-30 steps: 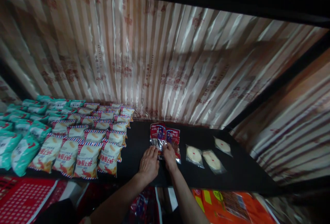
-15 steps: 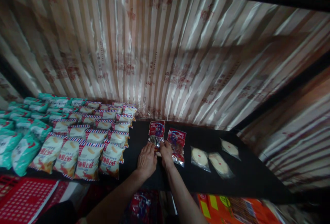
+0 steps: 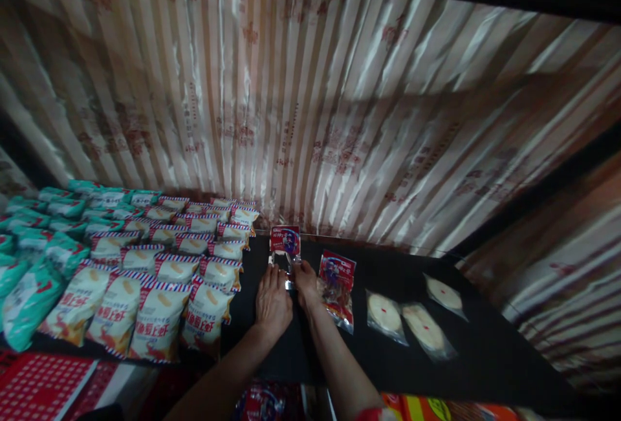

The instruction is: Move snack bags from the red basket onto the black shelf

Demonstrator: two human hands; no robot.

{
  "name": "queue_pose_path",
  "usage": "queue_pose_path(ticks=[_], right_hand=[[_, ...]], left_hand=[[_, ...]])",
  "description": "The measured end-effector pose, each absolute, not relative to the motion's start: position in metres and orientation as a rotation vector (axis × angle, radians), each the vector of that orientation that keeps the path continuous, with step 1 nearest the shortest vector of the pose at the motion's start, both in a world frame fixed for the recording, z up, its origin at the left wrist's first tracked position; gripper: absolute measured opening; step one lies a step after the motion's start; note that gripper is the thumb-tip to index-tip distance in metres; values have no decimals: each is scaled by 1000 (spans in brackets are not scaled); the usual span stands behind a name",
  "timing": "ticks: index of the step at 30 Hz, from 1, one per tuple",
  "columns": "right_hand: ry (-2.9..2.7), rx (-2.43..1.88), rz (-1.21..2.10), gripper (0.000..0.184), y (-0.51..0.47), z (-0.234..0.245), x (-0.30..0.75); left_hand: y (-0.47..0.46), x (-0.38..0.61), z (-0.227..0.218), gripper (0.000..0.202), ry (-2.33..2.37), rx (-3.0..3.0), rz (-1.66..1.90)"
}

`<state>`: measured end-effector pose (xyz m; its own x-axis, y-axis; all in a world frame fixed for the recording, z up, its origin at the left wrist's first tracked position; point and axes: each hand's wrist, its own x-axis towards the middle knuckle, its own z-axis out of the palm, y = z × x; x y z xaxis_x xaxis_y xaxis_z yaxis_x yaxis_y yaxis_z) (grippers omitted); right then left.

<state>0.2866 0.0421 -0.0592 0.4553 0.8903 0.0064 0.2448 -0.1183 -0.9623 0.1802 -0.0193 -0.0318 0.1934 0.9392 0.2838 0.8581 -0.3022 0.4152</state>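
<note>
Head view gives me both bare hands at a flat, glossy, red-topped plastic packet [image 3: 284, 240] on the far half of the flat black shelf [image 3: 388, 266]. The left hand [image 3: 275, 301] lays its fingers, close together, over the packet's near left part; the right hand [image 3: 305, 282] curls at its near right side. I cannot tell whether either is clamped on it, since their undersides are hidden. I'd press evenly from both sides, keep the top edge straight, and avoid brushing the similar red, clear-fronted packet [image 3: 336, 285] just to the right.
</note>
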Motion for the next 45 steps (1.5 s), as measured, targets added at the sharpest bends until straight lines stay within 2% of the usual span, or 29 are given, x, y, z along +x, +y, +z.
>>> queue_pose_path(ticks=[5,12,18,20,29,45], right_hand=[[-988,-1636,794,22,60,-62,275],[-1042,-1729,680,17,69,-60,272],[-1093,-1723,646,39,68,-60,266],[-1128,-1702,648,41,70,-60,265],[-1243,-1756,487,31,85,-56,262],[-1548,-1781,80,31,92,-77,256]], left_hand=[[-9,175,-30,51,1822,2242,760],[0,171,-42,54,1834,2230,847],[6,171,-42,52,1845,2209,832],[9,171,-40,51,1846,2205,815],[29,174,-38,48,1884,2161,754],[47,175,-47,47,1951,2200,597]])
